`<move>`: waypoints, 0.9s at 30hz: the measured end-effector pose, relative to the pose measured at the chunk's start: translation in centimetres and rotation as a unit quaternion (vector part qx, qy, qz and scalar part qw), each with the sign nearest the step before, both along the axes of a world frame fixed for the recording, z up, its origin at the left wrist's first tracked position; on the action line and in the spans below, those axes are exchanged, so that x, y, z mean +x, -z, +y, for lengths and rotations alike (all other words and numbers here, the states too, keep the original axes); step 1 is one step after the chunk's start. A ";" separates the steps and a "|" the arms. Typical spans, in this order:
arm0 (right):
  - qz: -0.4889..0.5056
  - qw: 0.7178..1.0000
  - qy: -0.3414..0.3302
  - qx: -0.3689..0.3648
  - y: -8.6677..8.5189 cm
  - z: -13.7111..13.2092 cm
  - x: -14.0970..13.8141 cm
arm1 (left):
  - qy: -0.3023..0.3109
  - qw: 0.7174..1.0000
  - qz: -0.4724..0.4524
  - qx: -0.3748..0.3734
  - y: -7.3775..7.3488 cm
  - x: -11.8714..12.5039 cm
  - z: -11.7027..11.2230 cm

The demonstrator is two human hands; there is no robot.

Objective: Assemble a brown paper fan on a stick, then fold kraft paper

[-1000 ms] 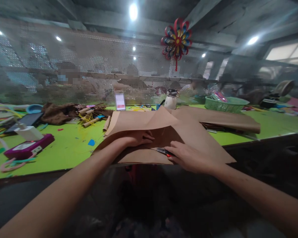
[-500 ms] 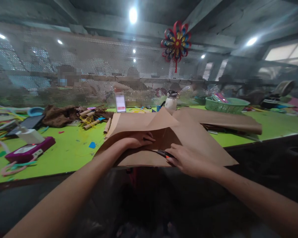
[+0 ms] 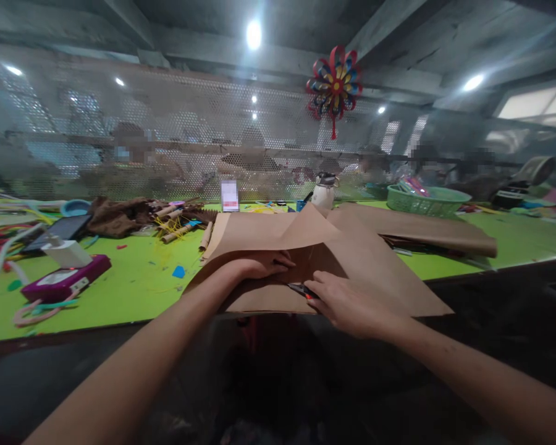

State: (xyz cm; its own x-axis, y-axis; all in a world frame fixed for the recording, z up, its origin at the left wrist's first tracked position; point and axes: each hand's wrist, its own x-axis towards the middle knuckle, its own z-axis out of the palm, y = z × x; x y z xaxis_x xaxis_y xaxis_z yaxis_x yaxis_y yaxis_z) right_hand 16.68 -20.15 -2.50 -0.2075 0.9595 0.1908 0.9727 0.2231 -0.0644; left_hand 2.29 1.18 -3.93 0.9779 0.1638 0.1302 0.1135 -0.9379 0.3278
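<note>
A large sheet of brown kraft paper [image 3: 352, 259], folded over on itself, lies on the green table [image 3: 134, 284] in front of me. My left hand [image 3: 259, 267] rests flat on the fold with its fingers stretched out, pressing the paper down. My right hand [image 3: 340, 300] is closed round a small cutter [image 3: 300, 289] with a dark blade end and a red-orange body. Its tip lies against the paper just below my left fingers.
A purple device [image 3: 67, 279] with a white charger block, cables and paper scraps lie at left. Brown cloth and rolled paper sticks sit behind. A white jar [image 3: 324, 190], a green basket [image 3: 426, 201] and a perforated screen stand at the back. A paper pinwheel [image 3: 334, 83] hangs overhead.
My right hand with the cutter has slid a little to the left along the fold, closer to my left hand. The left hand stays pressed on the paper.
</note>
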 end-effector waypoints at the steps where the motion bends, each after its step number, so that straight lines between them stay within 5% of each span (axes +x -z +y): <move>1: 0.000 1.000 -0.002 0.004 0.0 -0.2 -0.1 | -0.001 1.000 0.001 0.001 -0.1 0.0 0.0; 8: 0.010 1.000 -0.007 -0.018 -0.5 -0.7 -0.2 | -0.010 1.000 0.001 0.008 0.2 0.1 0.3; 19: -0.021 0.999 -0.007 -0.023 -0.5 2.4 -1.1 | -0.002 1.000 0.014 0.011 -0.1 -0.1 -0.1; 27: 0.007 0.999 -0.041 -0.036 -0.8 1.0 -1.4 | -0.009 1.000 0.013 -0.003 0.1 0.1 0.1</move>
State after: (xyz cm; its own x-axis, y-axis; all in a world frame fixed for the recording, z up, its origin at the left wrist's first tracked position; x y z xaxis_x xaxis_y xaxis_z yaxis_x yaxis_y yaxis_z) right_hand 15.25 -19.14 -1.71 -0.2829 0.9509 0.1258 0.9504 0.2956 -0.0968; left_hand 2.41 1.30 -3.99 0.9778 0.1824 0.1031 0.1392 -0.9333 0.3309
